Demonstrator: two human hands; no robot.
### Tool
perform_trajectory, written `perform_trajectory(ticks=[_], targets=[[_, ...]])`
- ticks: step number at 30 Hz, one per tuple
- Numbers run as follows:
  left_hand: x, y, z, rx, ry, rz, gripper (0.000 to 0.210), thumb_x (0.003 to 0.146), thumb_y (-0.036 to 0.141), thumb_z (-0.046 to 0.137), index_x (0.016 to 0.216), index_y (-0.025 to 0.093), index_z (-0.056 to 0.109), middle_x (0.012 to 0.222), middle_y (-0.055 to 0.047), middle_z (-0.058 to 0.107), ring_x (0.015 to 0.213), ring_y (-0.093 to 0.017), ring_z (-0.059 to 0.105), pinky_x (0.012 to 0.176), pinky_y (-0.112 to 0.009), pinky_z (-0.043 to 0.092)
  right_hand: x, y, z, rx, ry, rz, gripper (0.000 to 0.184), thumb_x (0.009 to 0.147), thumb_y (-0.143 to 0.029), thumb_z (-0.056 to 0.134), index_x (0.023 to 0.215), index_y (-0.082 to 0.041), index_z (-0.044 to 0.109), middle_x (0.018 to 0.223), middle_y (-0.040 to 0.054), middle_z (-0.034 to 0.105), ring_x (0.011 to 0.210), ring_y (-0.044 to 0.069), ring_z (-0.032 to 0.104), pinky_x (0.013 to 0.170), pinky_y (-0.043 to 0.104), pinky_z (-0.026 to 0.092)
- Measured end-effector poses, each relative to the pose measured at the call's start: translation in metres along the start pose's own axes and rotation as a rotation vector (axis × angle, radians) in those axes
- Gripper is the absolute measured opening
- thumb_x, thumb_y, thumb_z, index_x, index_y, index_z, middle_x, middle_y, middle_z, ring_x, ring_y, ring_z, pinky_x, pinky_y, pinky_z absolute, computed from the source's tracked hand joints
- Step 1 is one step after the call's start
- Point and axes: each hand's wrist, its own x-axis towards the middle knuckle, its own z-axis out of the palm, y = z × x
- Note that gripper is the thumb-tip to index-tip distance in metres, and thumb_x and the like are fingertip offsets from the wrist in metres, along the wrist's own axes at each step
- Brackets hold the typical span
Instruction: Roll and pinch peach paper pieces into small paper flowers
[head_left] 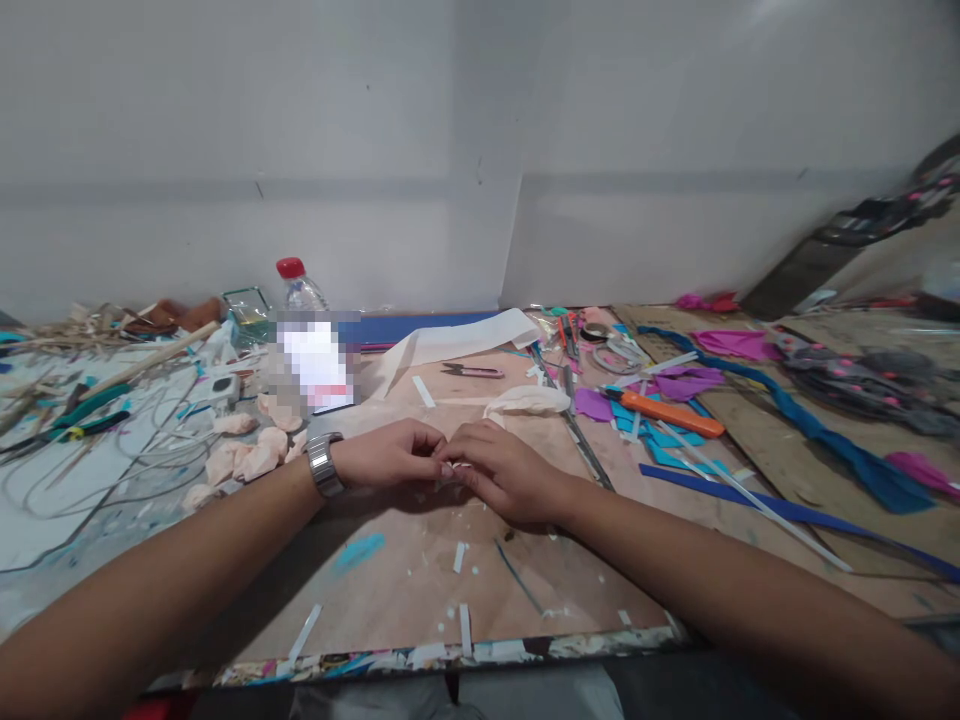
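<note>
Over the middle of the table, my left hand (401,452) and my right hand (511,470) meet fingertip to fingertip. Both are closed in a pinch on a small whitish piece (448,470); the fingers hide most of it, so its kind is unclear. A cream-coloured crumpled strip (529,401) lies just beyond my right hand. Small scissors-like snips (472,371) rest farther back. Several pale peach crumpled lumps (259,455) sit left of my left wrist, which wears a metal watch (325,464).
A lit phone (315,365) leans before a red-capped bottle (300,285). Green-handled pliers (90,412) and looped wire lie at left. An orange utility knife (667,411), coloured paper scraps and a blue strip (817,425) spread at right. White paper bits dot the table's front (390,610).
</note>
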Motion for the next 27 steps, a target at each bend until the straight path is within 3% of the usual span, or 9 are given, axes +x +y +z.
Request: perform_trajectory(ticks=[4,10,19,27], targets=[[-0.0006,0.0022,0.0020,-0.053,0.072,0.024,0.049,0.089,0.061,0.072,0.088,0.012,0.062,0.080,-0.002,0.064,0.069,-0.009,0.056,0.063,-0.022,0.044,-0.0019,0.0002,-0.0001,-0.011,0.099,0.058,0.019,0.103,-0.028,0.055,0.116,-0.023,0.067,0.110,-0.0016,0.071,0.102,0.009,0.061,0.095,0.028,0.036],[-0.0015,0.0067,0.0055,-0.073,0.224,0.049,0.053,0.086,0.063,0.075,0.091,0.010,0.068,0.076,-0.003,0.065,0.064,-0.009,0.057,0.059,-0.020,0.042,0.0001,0.0009,-0.0014,-0.071,0.286,0.093,0.020,0.101,-0.038,0.062,0.107,-0.021,0.069,0.102,-0.0008,0.072,0.095,0.010,0.061,0.089,0.028,0.036],[0.0008,0.0026,0.0038,0.003,0.263,0.095,0.049,0.089,0.060,0.071,0.090,0.011,0.065,0.076,-0.002,0.063,0.065,-0.009,0.057,0.060,-0.020,0.043,-0.0006,0.0072,0.0017,-0.111,0.232,0.085,0.026,0.101,-0.038,0.063,0.123,-0.026,0.072,0.110,-0.0003,0.076,0.102,0.011,0.066,0.095,0.030,0.037],[-0.0006,0.0046,0.0085,-0.004,0.254,0.109,0.049,0.087,0.059,0.074,0.093,0.011,0.066,0.076,-0.003,0.065,0.066,-0.010,0.058,0.060,-0.020,0.044,0.0009,0.0042,0.0020,-0.055,0.264,0.095,0.022,0.101,-0.041,0.063,0.109,-0.023,0.073,0.102,-0.0002,0.075,0.095,0.009,0.064,0.093,0.029,0.036]])
